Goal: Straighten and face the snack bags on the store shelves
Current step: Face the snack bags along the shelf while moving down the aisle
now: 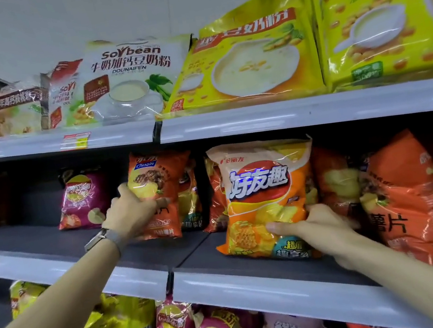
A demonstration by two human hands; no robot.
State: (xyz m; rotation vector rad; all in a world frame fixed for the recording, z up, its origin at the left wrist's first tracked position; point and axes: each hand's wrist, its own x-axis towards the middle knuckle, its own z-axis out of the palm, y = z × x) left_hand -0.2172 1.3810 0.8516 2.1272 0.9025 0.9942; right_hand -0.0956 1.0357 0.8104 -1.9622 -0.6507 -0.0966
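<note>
The person has two bare arms and two bare hands. The left hand (130, 216) has a watch (96, 240) on its wrist. The watch is a small flat box with a shiny silver edge, and only its side shows. Its band (115, 239) is grey and looks like soft woven cloth, and it wraps round the wrist. The right hand (318, 230) and its arm are bare all the way.

On the middle shelf (38, 238), frame centre, I note the orange bag (155, 178) upright, face outward, its left edge gripped in my left hand (130, 213). To its right the yellow-orange bag (263, 185) stands near the shelf lip, leaning slightly, face outward, my right hand (315, 230) holding its lower right corner. The magenta bag (83, 200) stands apart, centre left.
</note>
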